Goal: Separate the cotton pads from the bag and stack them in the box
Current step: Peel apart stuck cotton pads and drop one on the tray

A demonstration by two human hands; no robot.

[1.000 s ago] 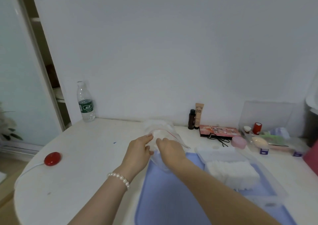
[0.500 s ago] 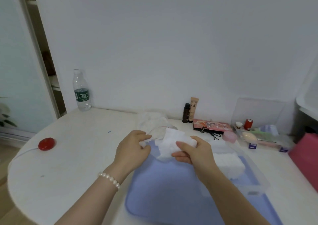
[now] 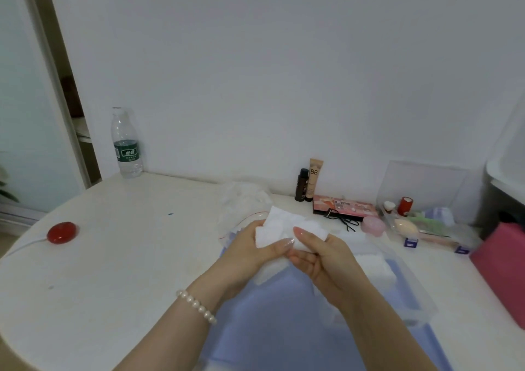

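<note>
A bunch of white cotton pads [image 3: 279,226] is held up over the table between both hands. My left hand [image 3: 250,254] grips its left side, thumb across the front. My right hand [image 3: 321,254] pinches its right side with the thumb on top. Behind the hands lies the clear zip bag [image 3: 241,203] with a red seal line, crumpled on the table. To the right stands the clear plastic box [image 3: 414,294], with a stack of white pads [image 3: 375,265] inside it. A blue mat [image 3: 272,314] lies under the hands and the box.
A water bottle [image 3: 126,143] stands at the back left and a red button [image 3: 62,232] with a cord lies at the left. Cosmetic tubes [image 3: 309,180], a palette [image 3: 345,207], a pink jar [image 3: 372,226] and a clear organiser [image 3: 420,220] crowd the back right. A pink box [image 3: 502,268] sits at the right edge.
The pads came out of the bag in my right hand, and now both hands hold the bunch together, a little higher and nearer to me. The bag stays behind on the table.
</note>
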